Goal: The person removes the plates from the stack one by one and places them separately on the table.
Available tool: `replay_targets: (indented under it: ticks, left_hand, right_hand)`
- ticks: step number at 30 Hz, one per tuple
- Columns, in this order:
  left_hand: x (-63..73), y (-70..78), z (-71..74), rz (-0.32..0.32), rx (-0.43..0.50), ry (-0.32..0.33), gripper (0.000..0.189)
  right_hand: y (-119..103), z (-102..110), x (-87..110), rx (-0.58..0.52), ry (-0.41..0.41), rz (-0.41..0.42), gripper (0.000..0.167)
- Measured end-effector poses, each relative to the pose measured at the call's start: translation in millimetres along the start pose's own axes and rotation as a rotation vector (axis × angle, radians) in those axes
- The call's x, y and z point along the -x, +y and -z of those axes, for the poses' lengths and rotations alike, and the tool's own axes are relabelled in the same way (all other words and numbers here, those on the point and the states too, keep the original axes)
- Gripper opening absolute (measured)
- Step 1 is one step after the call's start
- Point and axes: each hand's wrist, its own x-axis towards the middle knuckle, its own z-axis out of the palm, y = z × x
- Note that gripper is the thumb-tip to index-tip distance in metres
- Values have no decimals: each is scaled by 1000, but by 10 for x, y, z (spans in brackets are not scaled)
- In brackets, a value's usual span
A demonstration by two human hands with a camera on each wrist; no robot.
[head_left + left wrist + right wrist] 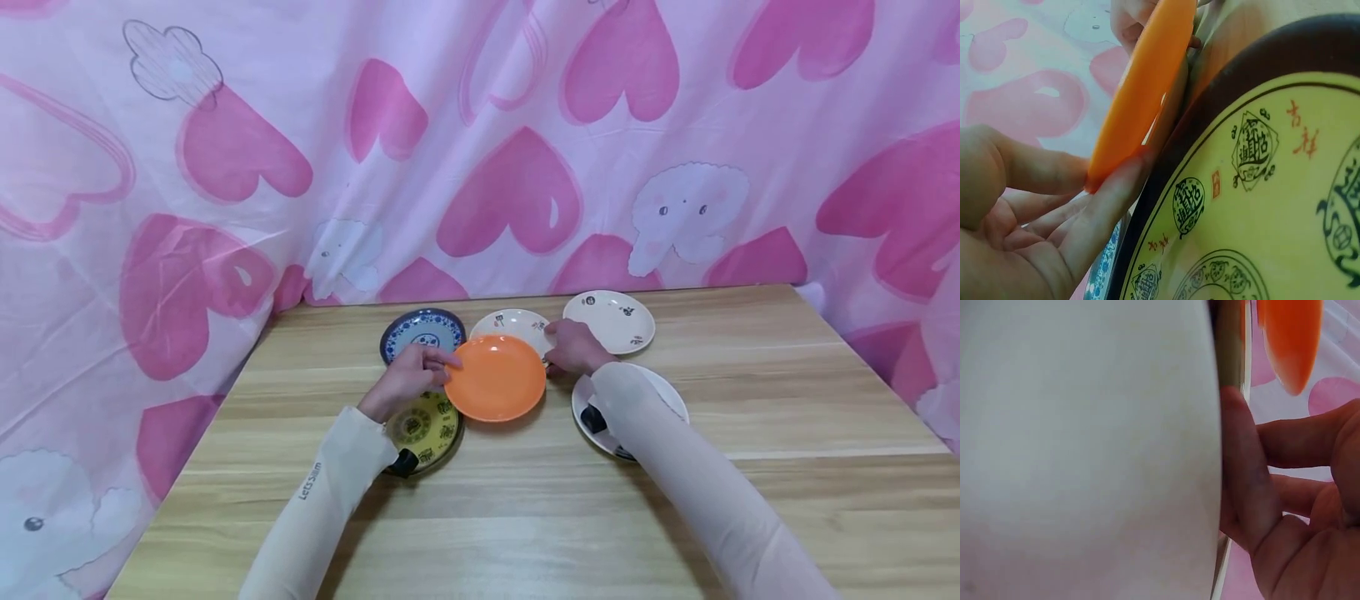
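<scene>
An orange plate (pixel 495 379) is held up at the middle of the group, slightly tilted. My left hand (pixel 408 379) pinches its left rim between thumb and fingers, as the left wrist view shows with the orange plate (pixel 1141 94) edge-on. Below that hand lies a yellow plate (pixel 416 425) with a dark rim and black printed motifs. My right hand (pixel 577 348) is just right of the orange plate, over the edge of a white patterned plate (pixel 510 321). In the right wrist view its fingers (pixel 1247 481) are loosely bent, apart from the orange plate (pixel 1294 344).
A blue-patterned plate (pixel 423 329) lies at the back left and another white patterned plate (pixel 609 321) at the back right. Under the right forearm is a plain white plate (pixel 663 387). A pink heart-print curtain (pixel 510 192) hangs behind the wooden table (pixel 510 525).
</scene>
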Motion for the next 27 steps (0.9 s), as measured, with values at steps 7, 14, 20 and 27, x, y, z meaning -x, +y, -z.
replay_targets:
  ticks: [7,14,20,27]
  left_hand:
    - [23,3,-7,-37,-42,-79,28]
    - [27,35,-33,-91,-110,-144,31]
    - [32,94,-60,-159,-180,-188,30]
    - [18,107,-95,-187,-196,-221,30]
  right_hand:
    - [-17,27,-23,-65,-25,-39,65]
    - [-3,24,-37,-86,-13,-29,66]
    - [30,42,-29,-103,-4,-1,69]
    - [24,63,18,-181,-37,-2,74]
